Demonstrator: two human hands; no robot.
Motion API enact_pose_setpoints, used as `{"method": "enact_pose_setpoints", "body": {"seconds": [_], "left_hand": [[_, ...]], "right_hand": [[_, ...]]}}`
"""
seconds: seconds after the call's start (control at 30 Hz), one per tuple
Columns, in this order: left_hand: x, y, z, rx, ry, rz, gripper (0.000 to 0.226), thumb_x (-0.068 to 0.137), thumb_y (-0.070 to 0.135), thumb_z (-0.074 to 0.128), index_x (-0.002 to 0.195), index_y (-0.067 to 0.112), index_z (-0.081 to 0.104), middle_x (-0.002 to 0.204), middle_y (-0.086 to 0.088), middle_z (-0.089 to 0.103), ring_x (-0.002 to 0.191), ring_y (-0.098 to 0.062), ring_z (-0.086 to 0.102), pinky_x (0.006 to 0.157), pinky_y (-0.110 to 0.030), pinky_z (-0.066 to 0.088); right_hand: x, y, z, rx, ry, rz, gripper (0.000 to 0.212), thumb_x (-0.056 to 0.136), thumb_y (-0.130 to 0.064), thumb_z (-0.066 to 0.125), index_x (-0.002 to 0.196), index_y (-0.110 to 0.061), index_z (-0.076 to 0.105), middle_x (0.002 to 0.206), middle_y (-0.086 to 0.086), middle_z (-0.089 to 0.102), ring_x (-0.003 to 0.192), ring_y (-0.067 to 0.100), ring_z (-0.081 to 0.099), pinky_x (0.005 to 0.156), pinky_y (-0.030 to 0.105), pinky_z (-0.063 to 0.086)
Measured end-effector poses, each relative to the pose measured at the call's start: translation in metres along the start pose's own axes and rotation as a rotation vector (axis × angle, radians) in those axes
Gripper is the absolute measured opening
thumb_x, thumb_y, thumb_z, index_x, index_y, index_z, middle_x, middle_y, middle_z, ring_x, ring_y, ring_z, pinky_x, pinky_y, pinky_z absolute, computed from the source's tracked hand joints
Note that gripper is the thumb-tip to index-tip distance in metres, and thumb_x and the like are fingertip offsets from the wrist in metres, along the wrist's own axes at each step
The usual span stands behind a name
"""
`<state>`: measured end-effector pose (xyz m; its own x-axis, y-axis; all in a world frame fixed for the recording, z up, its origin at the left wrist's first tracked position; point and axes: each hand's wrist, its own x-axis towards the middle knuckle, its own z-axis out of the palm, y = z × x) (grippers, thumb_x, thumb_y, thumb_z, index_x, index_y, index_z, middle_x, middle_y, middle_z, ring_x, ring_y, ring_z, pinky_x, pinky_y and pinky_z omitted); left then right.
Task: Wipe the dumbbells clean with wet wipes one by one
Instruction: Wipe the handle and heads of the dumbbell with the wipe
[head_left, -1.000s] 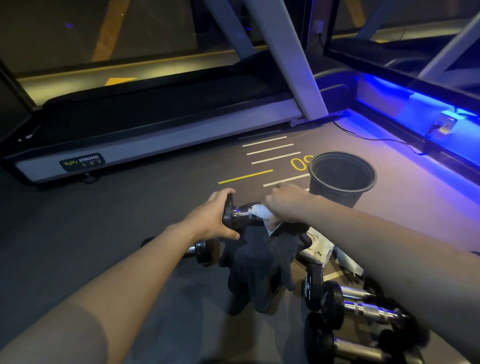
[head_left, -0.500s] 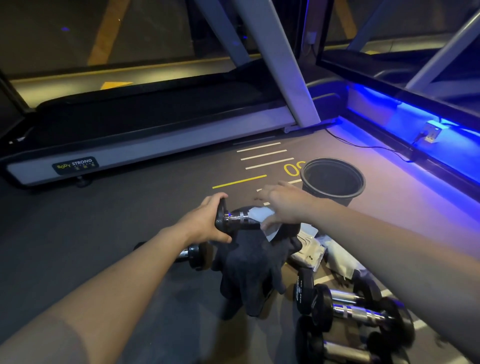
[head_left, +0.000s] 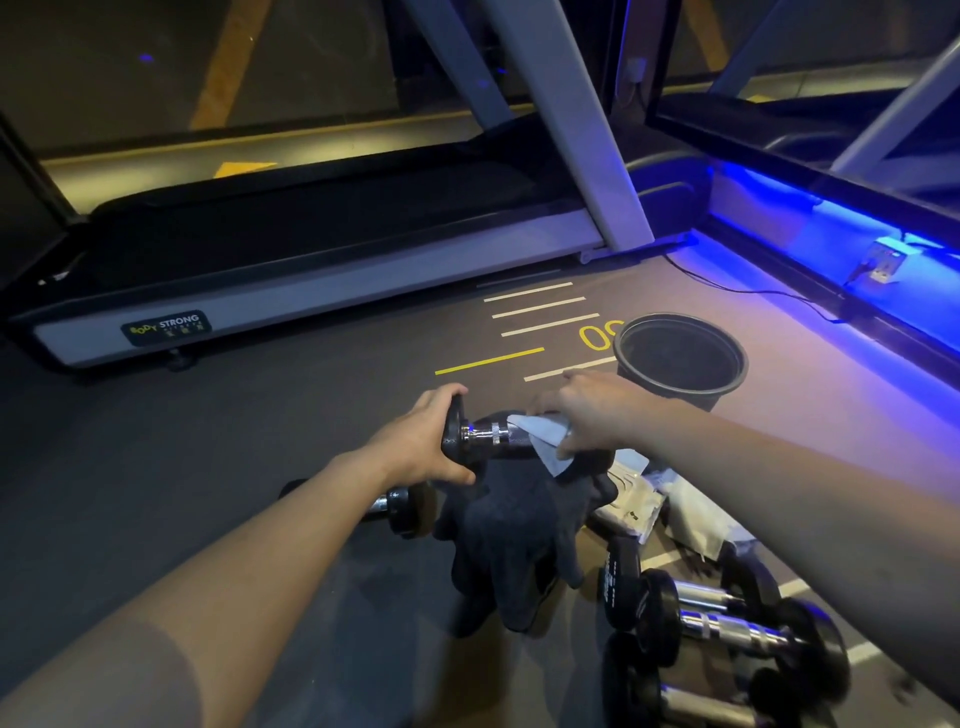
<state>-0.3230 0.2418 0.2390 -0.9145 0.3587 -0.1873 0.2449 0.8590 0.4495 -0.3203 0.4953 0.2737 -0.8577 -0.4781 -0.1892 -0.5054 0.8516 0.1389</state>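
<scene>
My left hand (head_left: 423, 441) grips the left black end of a dumbbell (head_left: 491, 434) with a chrome handle, held up level above the floor. My right hand (head_left: 592, 410) presses a white wet wipe (head_left: 545, 434) against the handle near its right end, fingers partly spread over it. A dark cloth (head_left: 514, 540) hangs below the dumbbell. Another dumbbell (head_left: 395, 506) lies on the floor under my left wrist. More dumbbells (head_left: 727, 623) lie at the lower right. A white wipes pack (head_left: 631, 499) sits behind them.
A black bucket (head_left: 680, 358) stands just beyond my right hand. A treadmill (head_left: 311, 270) runs across the back, its slanted post at centre top. A blue-lit ledge (head_left: 831, 234) with a cable and socket lines the right side. Painted lines mark the dark floor.
My right hand has loosened from a closed grip on the wipe to spread fingers and slid along the handle. The dumbbell stays held in my left hand.
</scene>
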Motion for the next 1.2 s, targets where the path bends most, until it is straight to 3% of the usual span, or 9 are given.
{"method": "enact_pose_setpoints", "body": {"seconds": [0.13, 0.4, 0.63, 0.73, 0.8, 0.93, 1.07, 1.2], "left_hand": [[0.001, 0.000, 0.000, -0.003, 0.004, 0.003, 0.113, 0.060, 0.043, 0.091, 0.148, 0.039, 0.020, 0.152, 0.009, 0.032, 0.130, -0.020, 0.049, 0.104, -0.039, 0.045], [-0.002, -0.002, 0.001, 0.003, 0.002, 0.003, 0.112, 0.061, 0.043, 0.090, 0.147, 0.041, 0.018, 0.151, 0.012, 0.031, 0.126, -0.020, 0.051, 0.099, -0.039, 0.047], [-0.002, -0.004, 0.001, -0.009, -0.001, 0.007, 0.112, 0.060, 0.046, 0.090, 0.144, 0.044, 0.017, 0.151, 0.013, 0.031, 0.127, -0.021, 0.050, 0.101, -0.043, 0.047], [-0.001, -0.004, 0.001, -0.014, -0.006, 0.012, 0.111, 0.060, 0.046, 0.090, 0.144, 0.043, 0.017, 0.150, 0.011, 0.031, 0.128, -0.022, 0.049, 0.102, -0.044, 0.047], [-0.001, -0.004, 0.001, -0.009, -0.006, 0.017, 0.111, 0.060, 0.046, 0.090, 0.144, 0.043, 0.017, 0.150, 0.011, 0.031, 0.129, -0.022, 0.049, 0.102, -0.044, 0.047], [-0.002, -0.001, 0.001, -0.005, -0.008, 0.021, 0.112, 0.060, 0.046, 0.090, 0.145, 0.043, 0.016, 0.150, 0.012, 0.031, 0.127, -0.021, 0.049, 0.101, -0.045, 0.048], [0.000, 0.001, 0.000, 0.000, -0.008, 0.021, 0.112, 0.060, 0.046, 0.090, 0.145, 0.042, 0.017, 0.150, 0.011, 0.031, 0.127, -0.021, 0.050, 0.101, -0.044, 0.047], [-0.001, 0.001, 0.001, 0.000, 0.006, 0.023, 0.112, 0.060, 0.044, 0.091, 0.146, 0.040, 0.020, 0.150, 0.011, 0.032, 0.129, -0.019, 0.048, 0.103, -0.040, 0.045]], "right_hand": [[0.005, -0.001, 0.005, -0.077, 0.029, -0.023, 0.058, 0.081, -0.043, 0.071, 0.135, -0.032, 0.051, 0.116, 0.002, 0.068, 0.122, 0.025, 0.050, 0.077, 0.030, 0.033], [0.021, -0.016, 0.008, -0.091, 0.045, -0.041, 0.037, 0.081, -0.044, 0.070, 0.106, -0.017, 0.063, 0.101, 0.009, 0.069, 0.095, 0.031, 0.064, 0.068, 0.033, 0.042], [0.034, -0.033, 0.006, 0.101, 0.057, -0.086, 0.033, 0.080, -0.035, 0.074, 0.108, -0.019, 0.063, 0.099, 0.008, 0.068, 0.097, 0.029, 0.061, 0.068, 0.033, 0.038], [0.037, -0.037, 0.008, 0.162, 0.067, -0.068, 0.035, 0.081, -0.036, 0.074, 0.111, -0.021, 0.065, 0.099, 0.006, 0.069, 0.097, 0.027, 0.061, 0.072, 0.034, 0.043], [0.037, -0.036, 0.008, 0.156, 0.064, -0.063, 0.039, 0.080, -0.039, 0.073, 0.115, -0.021, 0.066, 0.098, 0.006, 0.068, 0.097, 0.026, 0.061, 0.072, 0.035, 0.045], [0.032, -0.031, 0.005, 0.105, 0.060, -0.068, 0.037, 0.079, -0.041, 0.072, 0.111, -0.025, 0.064, 0.090, 0.000, 0.063, 0.094, 0.025, 0.060, 0.065, 0.031, 0.036], [0.027, -0.020, 0.008, 0.041, 0.050, -0.025, 0.042, 0.074, -0.050, 0.074, 0.108, -0.029, 0.064, 0.100, 0.003, 0.068, 0.093, 0.028, 0.063, 0.067, 0.035, 0.048], [0.015, -0.002, 0.007, 0.006, -0.004, 0.033, 0.039, 0.074, -0.050, 0.075, 0.101, -0.024, 0.064, 0.096, 0.005, 0.067, 0.091, 0.029, 0.063, 0.067, 0.034, 0.047]]}}
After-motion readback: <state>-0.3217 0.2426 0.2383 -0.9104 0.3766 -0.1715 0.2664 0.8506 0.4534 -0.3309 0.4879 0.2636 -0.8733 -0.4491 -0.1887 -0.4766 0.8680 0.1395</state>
